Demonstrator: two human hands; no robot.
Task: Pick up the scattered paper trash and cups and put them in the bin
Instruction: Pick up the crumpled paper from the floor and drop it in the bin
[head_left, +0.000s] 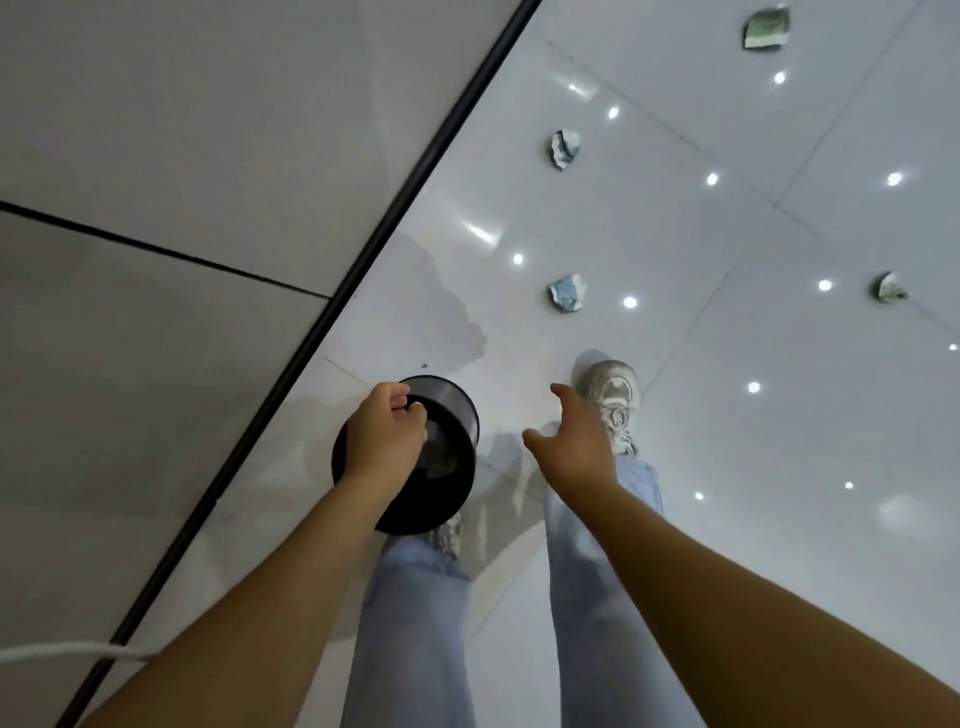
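My left hand (384, 434) grips the rim of a small black bin (447, 415), holding it above the glossy white floor. My right hand (571, 441) is open with fingers spread, holding nothing, just right of the bin. Crumpled paper pieces lie ahead on the floor: one nearest (567, 292), one farther (563, 148), a greenish one at the top right (766, 28). A small crushed piece, cup or paper I cannot tell, lies at the right (889, 287).
A grey panelled wall (156, 156) runs along the left, meeting the floor at a black baseboard strip (332, 312). My legs in light jeans and grey sneakers (613, 400) stand below the hands. A white cord (62, 652) crosses the lower left.
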